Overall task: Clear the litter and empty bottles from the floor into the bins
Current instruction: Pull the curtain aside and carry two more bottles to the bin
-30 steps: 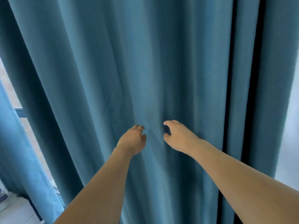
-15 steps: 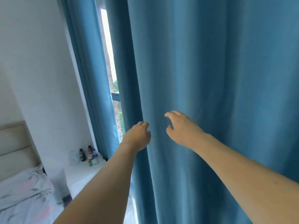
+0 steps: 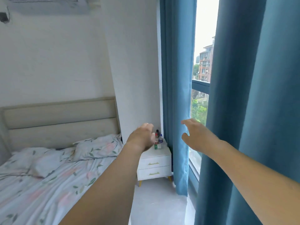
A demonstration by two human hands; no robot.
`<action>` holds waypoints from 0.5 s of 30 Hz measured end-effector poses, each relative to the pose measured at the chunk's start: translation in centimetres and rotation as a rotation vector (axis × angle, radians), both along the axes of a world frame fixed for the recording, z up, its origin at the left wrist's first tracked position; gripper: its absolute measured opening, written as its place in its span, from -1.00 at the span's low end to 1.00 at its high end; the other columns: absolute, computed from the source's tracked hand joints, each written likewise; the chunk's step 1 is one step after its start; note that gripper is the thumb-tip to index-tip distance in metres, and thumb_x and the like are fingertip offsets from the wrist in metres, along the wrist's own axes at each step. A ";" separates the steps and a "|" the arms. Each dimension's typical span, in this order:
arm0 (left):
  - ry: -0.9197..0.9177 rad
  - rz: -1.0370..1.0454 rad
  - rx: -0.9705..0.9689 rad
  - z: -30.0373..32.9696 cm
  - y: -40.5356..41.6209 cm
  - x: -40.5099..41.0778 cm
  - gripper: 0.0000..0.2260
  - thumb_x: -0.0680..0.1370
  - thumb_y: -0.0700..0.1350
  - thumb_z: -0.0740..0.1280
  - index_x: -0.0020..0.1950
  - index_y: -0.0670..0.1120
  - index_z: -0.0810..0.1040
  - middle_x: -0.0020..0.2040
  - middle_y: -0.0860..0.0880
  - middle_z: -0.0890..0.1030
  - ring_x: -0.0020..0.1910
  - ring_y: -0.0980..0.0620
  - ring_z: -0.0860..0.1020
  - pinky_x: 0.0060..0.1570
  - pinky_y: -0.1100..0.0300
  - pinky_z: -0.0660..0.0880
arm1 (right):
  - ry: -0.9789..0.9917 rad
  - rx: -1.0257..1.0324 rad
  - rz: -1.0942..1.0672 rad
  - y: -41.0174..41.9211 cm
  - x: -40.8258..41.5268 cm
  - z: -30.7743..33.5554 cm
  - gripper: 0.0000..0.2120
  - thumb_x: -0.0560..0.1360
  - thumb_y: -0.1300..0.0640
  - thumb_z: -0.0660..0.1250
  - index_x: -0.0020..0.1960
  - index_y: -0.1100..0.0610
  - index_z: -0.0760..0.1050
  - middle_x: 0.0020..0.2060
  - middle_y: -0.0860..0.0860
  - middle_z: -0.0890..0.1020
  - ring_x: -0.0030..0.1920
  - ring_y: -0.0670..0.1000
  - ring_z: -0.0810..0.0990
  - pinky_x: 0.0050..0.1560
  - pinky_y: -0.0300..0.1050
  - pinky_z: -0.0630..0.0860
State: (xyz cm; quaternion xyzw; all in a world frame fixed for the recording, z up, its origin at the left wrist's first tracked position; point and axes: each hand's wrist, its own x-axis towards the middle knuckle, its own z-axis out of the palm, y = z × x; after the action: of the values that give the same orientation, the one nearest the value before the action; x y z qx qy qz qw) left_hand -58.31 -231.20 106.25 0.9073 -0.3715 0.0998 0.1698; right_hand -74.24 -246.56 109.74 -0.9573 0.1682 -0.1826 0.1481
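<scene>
Both arms reach forward at chest height. My left hand (image 3: 142, 137) hangs in the air with loosely curled fingers and holds nothing. My right hand (image 3: 197, 135) is spread, fingers relaxed, in front of the gap between the two blue curtains, and grips nothing. Several small bottles (image 3: 158, 139) stand on a white nightstand (image 3: 154, 163) in the corner, partly hidden behind my left hand. No bin shows in this view. A strip of grey floor (image 3: 155, 203) between bed and window shows no litter.
A bed (image 3: 48, 184) with floral sheets and a pillow fills the left. Blue curtains hang at right: a narrow panel (image 3: 177, 95) and a wide one (image 3: 253, 111), with the window (image 3: 203, 62) between. An air conditioner (image 3: 47, 4) sits high on the wall.
My view has swung left from the curtain to the bed corner. Both hands have come away from the curtain fabric and now hang free in the air.
</scene>
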 end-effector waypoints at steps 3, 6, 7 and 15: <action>0.013 0.062 -0.032 -0.6 -1.9 4.4 -0.66 0.63 -0.05 0.14 0.38 -0.12 0.39 0.36 -0.11 0.42 0.30 -0.13 0.42 0.28 -0.02 0.40 | 0.016 0.021 0.053 -2.8 5.4 -1.4 -0.53 0.57 0.16 0.15 0.48 0.06 0.23 0.41 -0.04 0.31 0.35 0.06 0.35 0.21 -0.08 0.41; 0.040 0.083 -0.035 -0.8 -4.9 8.2 -0.64 0.64 -0.05 0.13 0.42 -0.11 0.36 0.40 -0.10 0.40 0.33 -0.12 0.41 0.29 0.00 0.38 | 0.043 0.047 0.075 -6.6 10.0 -2.2 -0.51 0.58 0.14 0.16 0.50 0.06 0.20 0.43 -0.05 0.29 0.35 0.05 0.36 0.17 -0.11 0.42; 0.046 0.089 -0.024 -0.7 -6.0 9.6 -0.64 0.64 -0.05 0.13 0.42 -0.11 0.36 0.40 -0.09 0.40 0.33 -0.11 0.41 0.29 0.00 0.39 | 0.053 0.058 0.072 -8.0 11.5 -2.2 -0.50 0.58 0.14 0.16 0.50 0.07 0.20 0.43 -0.04 0.29 0.33 0.05 0.38 0.15 -0.12 0.42; 0.081 0.185 0.038 -1.4 -11.9 20.1 -0.63 0.65 -0.05 0.10 0.45 -0.09 0.34 0.46 -0.05 0.35 0.36 -0.07 0.39 0.28 0.06 0.38 | 0.096 0.124 0.125 -15.9 24.2 -3.2 -0.53 0.55 0.17 0.13 0.46 0.09 0.26 0.38 0.03 0.34 0.30 0.08 0.39 0.21 -0.03 0.45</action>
State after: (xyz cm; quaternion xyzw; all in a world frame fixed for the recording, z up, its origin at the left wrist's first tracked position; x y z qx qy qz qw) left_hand -38.22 -243.14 104.87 0.9441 -0.2806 0.0715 0.1577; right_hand -50.02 -262.42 106.50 -0.9626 0.1261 -0.1161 0.2097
